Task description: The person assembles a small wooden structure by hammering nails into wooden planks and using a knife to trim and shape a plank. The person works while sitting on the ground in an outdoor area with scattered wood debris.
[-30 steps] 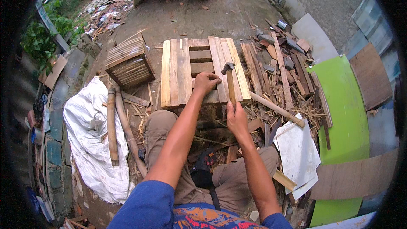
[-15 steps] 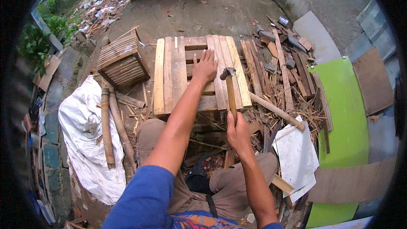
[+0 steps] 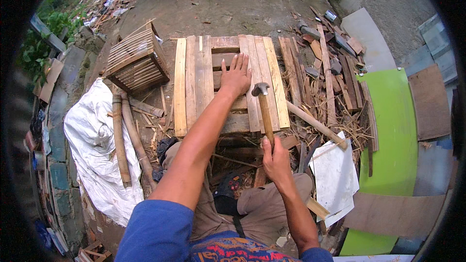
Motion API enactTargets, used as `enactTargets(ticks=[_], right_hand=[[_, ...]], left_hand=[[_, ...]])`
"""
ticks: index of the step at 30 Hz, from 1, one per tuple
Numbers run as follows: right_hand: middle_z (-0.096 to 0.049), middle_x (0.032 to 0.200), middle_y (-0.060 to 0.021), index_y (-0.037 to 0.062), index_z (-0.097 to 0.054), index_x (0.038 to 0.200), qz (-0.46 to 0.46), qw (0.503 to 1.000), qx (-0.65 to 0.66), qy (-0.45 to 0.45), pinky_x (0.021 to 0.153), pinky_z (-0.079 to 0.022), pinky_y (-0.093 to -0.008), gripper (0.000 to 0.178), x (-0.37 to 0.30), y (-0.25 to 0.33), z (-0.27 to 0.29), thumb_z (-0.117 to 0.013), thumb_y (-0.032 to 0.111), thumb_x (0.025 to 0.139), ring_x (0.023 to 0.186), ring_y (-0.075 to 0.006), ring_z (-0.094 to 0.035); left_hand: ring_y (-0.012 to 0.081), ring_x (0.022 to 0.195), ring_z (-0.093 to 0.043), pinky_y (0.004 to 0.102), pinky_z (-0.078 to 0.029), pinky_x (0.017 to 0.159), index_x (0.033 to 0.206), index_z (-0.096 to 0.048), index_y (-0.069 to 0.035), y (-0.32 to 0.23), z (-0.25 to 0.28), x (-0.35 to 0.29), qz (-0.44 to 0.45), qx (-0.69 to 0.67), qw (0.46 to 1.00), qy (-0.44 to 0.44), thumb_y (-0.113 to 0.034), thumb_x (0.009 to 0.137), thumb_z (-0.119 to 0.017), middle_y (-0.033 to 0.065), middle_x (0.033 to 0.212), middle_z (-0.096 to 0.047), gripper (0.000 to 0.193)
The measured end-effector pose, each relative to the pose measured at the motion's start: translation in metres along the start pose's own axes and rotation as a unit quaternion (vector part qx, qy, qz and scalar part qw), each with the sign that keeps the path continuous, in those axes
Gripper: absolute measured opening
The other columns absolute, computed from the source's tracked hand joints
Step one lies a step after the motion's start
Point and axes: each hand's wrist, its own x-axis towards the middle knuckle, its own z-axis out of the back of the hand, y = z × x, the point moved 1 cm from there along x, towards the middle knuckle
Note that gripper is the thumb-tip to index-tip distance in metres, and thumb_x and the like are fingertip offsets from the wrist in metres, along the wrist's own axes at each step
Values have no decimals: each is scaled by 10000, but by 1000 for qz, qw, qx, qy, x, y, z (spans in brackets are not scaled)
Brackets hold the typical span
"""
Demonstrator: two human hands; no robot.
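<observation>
In front of me lies a slatted wooden panel (image 3: pixel 194 82), its boards running away from me over darker crosspieces that show in the middle gap. My left hand (image 3: pixel 236 75) rests flat on the panel with fingers stretched out, across the gap and the edge of the right-hand boards. The handle of a hammer (image 3: pixel 265 111) is wrapped in my right hand (image 3: pixel 276 160), near the panel's front edge. The hammer's metal head is up over the right-hand boards; whether it touches them I cannot tell.
At the left stand a slatted wooden crate (image 3: pixel 138 60) and a white sheet (image 3: pixel 94 150) with bamboo poles (image 3: pixel 121 140) on it. Scrap wood (image 3: pixel 330 77) heaps up on the right, crossed by a round pole (image 3: pixel 318 123). Farther right lies a green board (image 3: pixel 393 116).
My view has tilted and shifted slightly. The left hand stays flat on the panel, and the hammer stays in my right hand over the right-hand boards.
</observation>
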Motion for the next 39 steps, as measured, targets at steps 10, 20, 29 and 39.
enactTargets(ticks=[10,20,29,39], right_hand=[[-635,813,-327,-18,-526,1147,-27,998,-36,35,653,-476,-551,310,5,1,1,-497,267,1025,813,-526,-624],[-635,783,-279,-3,-535,1093,-47,999,-16,15,631,-477,-510,298,-2,-9,-20,-487,285,1034,769,-491,-644],[-590,694,-225,-4,-541,1088,32,995,31,-86,609,-472,-476,314,0,21,-9,-488,300,1030,673,-436,-632],[-620,766,-307,-12,-516,1049,-55,998,-14,-24,607,-460,-540,306,-10,-10,-36,-484,292,1032,775,-523,-618]], left_hand=[[250,1523,-128,592,-66,1209,1585,-133,-130,-4,4,-1,-10,-3,1000,13,-408,1049,-223,56,1659,-119,610],[244,1526,-114,581,-51,1212,1586,-136,-130,-5,4,-1,-5,-20,999,27,-404,1039,-229,53,1662,-102,620],[213,1531,-80,567,-13,1219,1593,-94,-140,-9,14,-2,9,-8,998,58,-387,1040,-207,24,1667,-67,616],[238,1532,-77,597,-26,1206,1588,-120,-126,-4,0,-1,-8,-15,999,35,-404,1038,-231,54,1665,-75,626]])
